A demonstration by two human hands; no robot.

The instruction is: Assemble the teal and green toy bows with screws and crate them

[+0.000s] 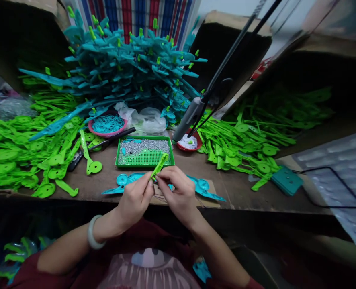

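Observation:
My left hand (136, 197) is closed round a narrow green plastic part (159, 165), whose upper end points away from me. The fingers of my right hand (178, 192) pinch at the lower end of the same part; anything small between those fingertips is hidden. Beneath both hands a long blue plastic part (206, 185) lies across a piece of cardboard (212, 187), its middle covered by the hands. Just beyond them sits a green tray (117, 157) with many small silvery pieces (148, 145) and a few blue bits.
A grey electric screwdriver (190, 118) hangs right of the tray, by a red bowl (199, 143). Green parts are heaped left (12, 156) and right (241, 140); blue parts (129, 68) pile up behind. A pink bowl (124, 127) holds small blue pieces. A teal block (286, 180) lies right.

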